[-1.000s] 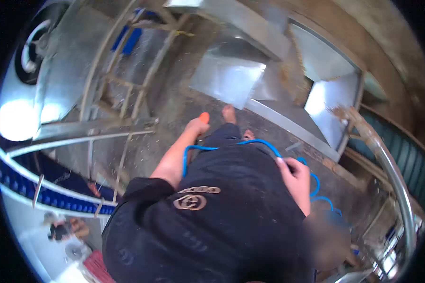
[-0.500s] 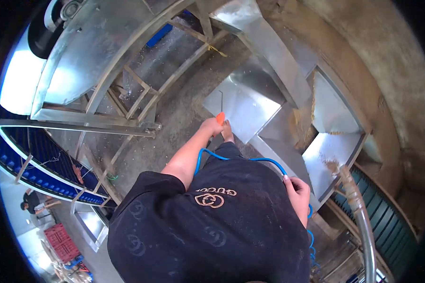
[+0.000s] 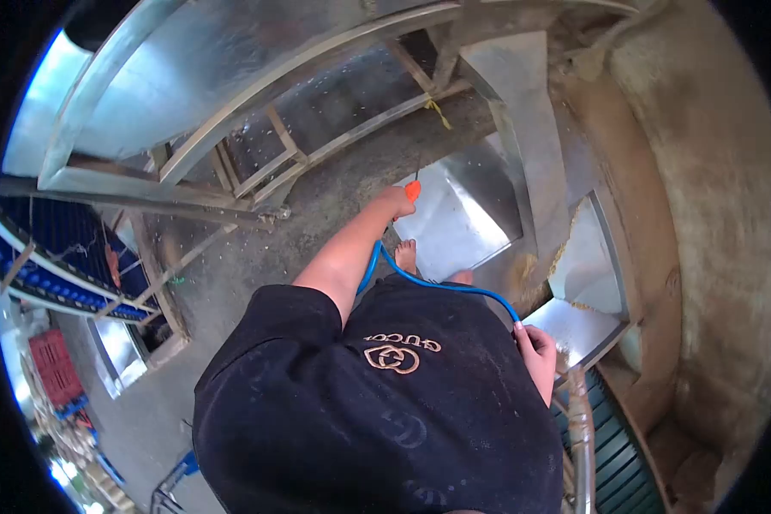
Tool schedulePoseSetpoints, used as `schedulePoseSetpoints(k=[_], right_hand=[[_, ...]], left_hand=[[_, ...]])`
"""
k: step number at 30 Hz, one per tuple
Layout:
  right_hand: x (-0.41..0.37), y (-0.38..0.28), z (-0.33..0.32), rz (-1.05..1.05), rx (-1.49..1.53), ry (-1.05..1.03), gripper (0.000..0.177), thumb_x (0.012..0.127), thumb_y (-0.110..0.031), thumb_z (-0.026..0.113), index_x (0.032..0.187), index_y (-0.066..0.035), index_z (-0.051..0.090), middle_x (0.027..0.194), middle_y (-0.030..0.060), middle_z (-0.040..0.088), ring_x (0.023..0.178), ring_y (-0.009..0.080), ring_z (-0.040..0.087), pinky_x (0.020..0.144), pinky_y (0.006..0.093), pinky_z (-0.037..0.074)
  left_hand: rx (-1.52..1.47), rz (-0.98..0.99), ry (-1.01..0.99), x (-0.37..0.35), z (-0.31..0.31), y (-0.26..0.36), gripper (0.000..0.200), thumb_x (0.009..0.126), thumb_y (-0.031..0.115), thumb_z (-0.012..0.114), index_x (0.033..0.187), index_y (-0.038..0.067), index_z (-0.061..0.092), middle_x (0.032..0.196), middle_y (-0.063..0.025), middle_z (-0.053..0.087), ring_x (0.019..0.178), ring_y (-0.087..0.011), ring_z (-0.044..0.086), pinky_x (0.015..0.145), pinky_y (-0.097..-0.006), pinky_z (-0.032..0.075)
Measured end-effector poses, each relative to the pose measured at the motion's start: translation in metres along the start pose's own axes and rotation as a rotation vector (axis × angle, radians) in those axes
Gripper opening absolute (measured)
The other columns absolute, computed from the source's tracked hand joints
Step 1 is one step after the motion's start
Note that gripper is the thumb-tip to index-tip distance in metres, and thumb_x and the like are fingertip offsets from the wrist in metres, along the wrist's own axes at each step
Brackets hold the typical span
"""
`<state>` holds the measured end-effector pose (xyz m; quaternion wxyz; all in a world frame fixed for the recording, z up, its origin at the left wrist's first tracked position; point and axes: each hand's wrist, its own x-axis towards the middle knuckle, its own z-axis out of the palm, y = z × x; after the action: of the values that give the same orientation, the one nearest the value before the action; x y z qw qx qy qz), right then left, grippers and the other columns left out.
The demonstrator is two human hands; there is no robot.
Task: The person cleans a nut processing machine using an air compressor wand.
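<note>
My left hand (image 3: 394, 202) is stretched out in front of me, closed around an orange-handled air blow gun (image 3: 413, 190) with a thin dark nozzle pointing away. A blue hose (image 3: 454, 286) loops from below that hand across the front of my dark shirt. On the right, at waist height, my right hand (image 3: 536, 349) pinches this hose between thumb and fingers. Beneath the blow gun lies a shiny metal sheet (image 3: 441, 224) on the floor. My bare foot (image 3: 405, 255) stands at its near edge.
A metal chute (image 3: 527, 120) slants down at the upper right. Upper left is a large metal machine frame (image 3: 257, 94). Metal panels with yellowish residue (image 3: 587, 265), a pipe (image 3: 581, 428) and green slats (image 3: 617, 445) are to the right. A red crate (image 3: 54, 367) stands far left.
My view has shifted, and the blow gun now appears slightly higher and further right. Both hands keep their hold. More of my feet shows; the distant person at the left is out of view.
</note>
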<state>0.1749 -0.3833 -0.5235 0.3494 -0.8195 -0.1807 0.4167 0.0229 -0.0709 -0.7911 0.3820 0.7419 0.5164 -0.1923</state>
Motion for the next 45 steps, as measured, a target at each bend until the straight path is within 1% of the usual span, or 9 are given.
schedulePoseSetpoints(k=[8,16,25,29,33,35,36,40,45], right_hand=[[0.048,-0.026,0.013,-0.032,-0.078,-0.283,0.031,0.085,-0.025,0.059,0.078,0.005,0.060,0.067,0.0006,0.057,0.063,0.0062,0.047,0.058,0.0224,0.038],[0.065,-0.054,0.035,-0.120,-0.247,-0.396,0.031,0.086,-0.025,0.058,0.076,0.004,0.059,0.065,-0.0007,0.054,0.062,0.0056,0.044,0.056,0.0214,0.035],[0.058,-0.020,0.015,-0.112,-0.142,-0.329,0.030,0.087,-0.022,0.057,0.068,0.001,0.053,0.061,-0.0057,0.044,0.059,0.0038,0.035,0.052,0.0213,0.027],[0.053,0.002,0.004,-0.097,-0.127,-0.397,0.032,0.087,-0.022,0.057,0.065,-0.002,0.049,0.061,-0.0072,0.039,0.058,0.0030,0.031,0.051,0.0216,0.024],[0.029,0.030,-0.007,-0.079,-0.185,-0.479,0.029,0.087,-0.023,0.058,0.070,0.000,0.055,0.062,-0.0063,0.045,0.059,0.0032,0.035,0.052,0.0206,0.027],[0.015,0.046,-0.011,-0.052,-0.172,-0.484,0.028,0.086,-0.024,0.058,0.073,0.001,0.057,0.063,-0.0058,0.046,0.060,0.0034,0.036,0.053,0.0203,0.028],[0.011,0.060,-0.015,-0.039,-0.205,-0.524,0.028,0.086,-0.024,0.058,0.074,0.002,0.057,0.064,-0.0054,0.047,0.061,0.0037,0.037,0.054,0.0203,0.029],[-0.010,0.098,-0.026,0.031,-0.212,-0.665,0.028,0.085,-0.024,0.059,0.076,0.002,0.059,0.066,-0.0040,0.049,0.063,0.0045,0.040,0.056,0.0206,0.032],[-0.028,0.105,-0.014,-0.031,-0.256,-0.723,0.028,0.085,-0.025,0.059,0.076,0.001,0.058,0.065,-0.0041,0.050,0.062,0.0045,0.040,0.057,0.0205,0.031]], left_hand=[[-0.747,-0.200,0.338,-0.011,0.000,-0.056,0.034,0.060,0.031,0.063,0.071,-0.001,0.063,0.069,-0.0147,0.063,0.067,-0.0237,0.063,0.059,-0.0346,0.047],[-0.568,-0.204,0.159,-0.018,-0.050,-0.093,0.033,0.057,0.031,0.064,0.069,0.001,0.062,0.071,-0.0128,0.062,0.062,-0.0234,0.059,0.055,-0.0353,0.045],[-0.568,-0.486,-0.136,-0.148,0.083,-0.127,0.026,0.053,0.025,0.060,0.065,0.002,0.060,0.066,-0.0090,0.059,0.057,-0.0199,0.055,0.052,-0.0344,0.042],[-1.066,-0.533,-0.093,-0.269,0.130,-0.127,0.027,0.062,0.033,0.061,0.062,0.006,0.058,0.059,-0.0029,0.053,0.051,-0.0145,0.046,0.048,-0.0326,0.034],[-1.126,-0.504,-0.125,-0.296,0.292,-0.182,0.028,0.068,0.035,0.060,0.065,0.008,0.058,0.060,-0.0022,0.052,0.052,-0.0130,0.046,0.048,-0.0316,0.034],[-1.268,-0.730,-0.193,-0.329,0.323,-0.170,0.027,0.069,0.034,0.060,0.065,0.008,0.058,0.062,-0.0013,0.052,0.054,-0.0134,0.046,0.048,-0.0315,0.034],[-1.288,-0.892,-0.072,-0.350,0.324,-0.149,0.025,0.062,0.026,0.059,0.050,0.012,0.043,0.047,-0.0002,0.038,0.040,-0.0133,0.036,0.039,-0.0287,0.026],[-1.381,-1.061,0.116,-0.427,0.362,-0.155,0.021,0.063,0.024,0.059,0.055,0.011,0.045,0.048,-0.0001,0.040,0.041,-0.0132,0.039,0.040,-0.0293,0.030],[-2.468,-0.786,0.825,-0.500,0.377,-0.199,0.015,0.066,0.015,0.055,0.062,0.012,0.040,0.050,0.0011,0.037,0.042,-0.0154,0.039,0.041,-0.0297,0.035]])
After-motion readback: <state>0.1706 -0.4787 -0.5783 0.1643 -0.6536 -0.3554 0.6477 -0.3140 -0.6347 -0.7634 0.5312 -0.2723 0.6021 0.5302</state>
